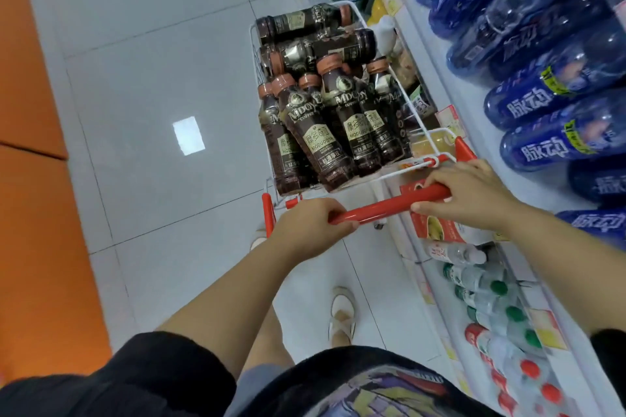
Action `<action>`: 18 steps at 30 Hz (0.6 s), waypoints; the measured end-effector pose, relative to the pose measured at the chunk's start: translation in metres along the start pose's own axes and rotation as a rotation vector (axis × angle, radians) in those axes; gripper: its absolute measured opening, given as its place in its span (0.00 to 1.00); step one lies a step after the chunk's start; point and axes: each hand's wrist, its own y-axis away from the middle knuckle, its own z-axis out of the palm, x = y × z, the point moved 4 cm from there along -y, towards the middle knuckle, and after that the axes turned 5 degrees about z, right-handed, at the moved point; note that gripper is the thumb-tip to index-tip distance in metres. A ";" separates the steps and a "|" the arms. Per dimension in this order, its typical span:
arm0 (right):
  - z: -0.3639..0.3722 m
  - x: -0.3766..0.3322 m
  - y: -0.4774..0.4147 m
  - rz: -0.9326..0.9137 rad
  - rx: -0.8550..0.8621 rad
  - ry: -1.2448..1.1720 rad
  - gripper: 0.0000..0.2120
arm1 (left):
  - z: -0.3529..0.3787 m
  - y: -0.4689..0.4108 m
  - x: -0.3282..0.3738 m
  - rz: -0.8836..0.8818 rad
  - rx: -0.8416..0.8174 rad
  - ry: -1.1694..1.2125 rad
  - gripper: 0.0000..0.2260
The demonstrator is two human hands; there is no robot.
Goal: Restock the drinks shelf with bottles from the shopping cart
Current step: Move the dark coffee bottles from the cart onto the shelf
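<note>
While both grips hold the handle (389, 205) of the cart (399, 88), restocking looks not yet begun, judging by the load; no bottle is in either grip and none is on its way to the shelf (423, 44). The left grip (311, 227) is clenched round the bar's left end, low centre of the frame; the right grip (471, 193) grasps its right end, fingers curled over the top. The cart's wire basket, at centre, is heaped with coffee bottles (315, 132); a near row leans with copper caps toward the top of the frame, and several more lie crosswise above them; perhaps a dozen in all, though the pile hides some. Along the right edge runs the shelf, just beside the cart; its upper tier holds blue bottles (542, 101), packed close; the lower tier, bottom right, holds clear bottles (491, 284) with green and red caps. All the unloading remains; no slot for coffee shows here.
</note>
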 end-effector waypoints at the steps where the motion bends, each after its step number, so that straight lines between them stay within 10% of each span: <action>1: -0.002 -0.002 -0.001 0.012 -0.003 -0.003 0.17 | -0.006 -0.003 -0.001 0.003 -0.047 0.031 0.13; 10: -0.017 -0.013 -0.032 0.298 -0.329 -0.257 0.17 | -0.108 -0.043 -0.028 -0.042 -0.039 0.097 0.14; 18: -0.031 -0.076 -0.090 0.425 0.062 -0.724 0.29 | -0.140 -0.081 -0.039 -0.335 -0.061 0.340 0.16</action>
